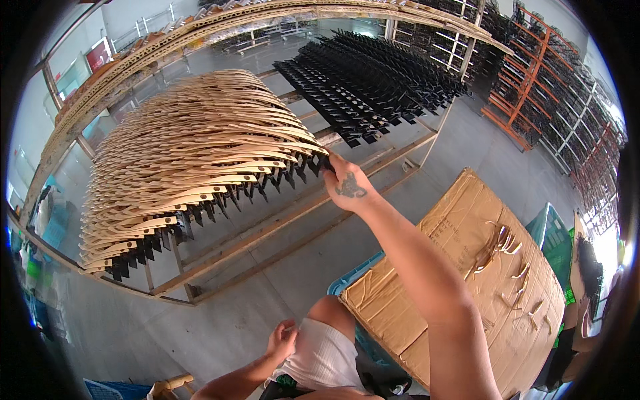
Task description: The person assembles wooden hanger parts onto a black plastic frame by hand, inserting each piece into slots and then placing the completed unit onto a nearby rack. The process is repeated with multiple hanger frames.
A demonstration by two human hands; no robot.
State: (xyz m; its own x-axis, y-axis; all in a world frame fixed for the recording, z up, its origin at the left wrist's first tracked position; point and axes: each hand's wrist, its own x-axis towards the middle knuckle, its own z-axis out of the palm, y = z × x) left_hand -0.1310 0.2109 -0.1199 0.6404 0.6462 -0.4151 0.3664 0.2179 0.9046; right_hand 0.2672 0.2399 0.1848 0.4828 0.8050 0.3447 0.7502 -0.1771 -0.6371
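Observation:
My right hand (349, 183) reaches up to the right end of a large layered stack of curved, pale wooden handles (207, 133) with black pointed ends. Its fingers are closed at that corner, around the dark end of one wooden handle (323, 152); the fingertips are partly hidden. Down by my lap, my left hand (283, 341) hangs half curled beside the white shorts (323, 357), with nothing visible in it. Beyond the stack, to the right, lie rows of flat black pieces (373, 83) on the same rack.
The rack's metal frame (227, 263) stands before me. A flattened cardboard sheet (400, 300) on a blue crate (363, 272) is at my right, with several thin curved pieces (497, 248) on it. Farther right stand orange racks (527, 80). A corrugated cardboard-covered bar (280, 17) arches above the stack.

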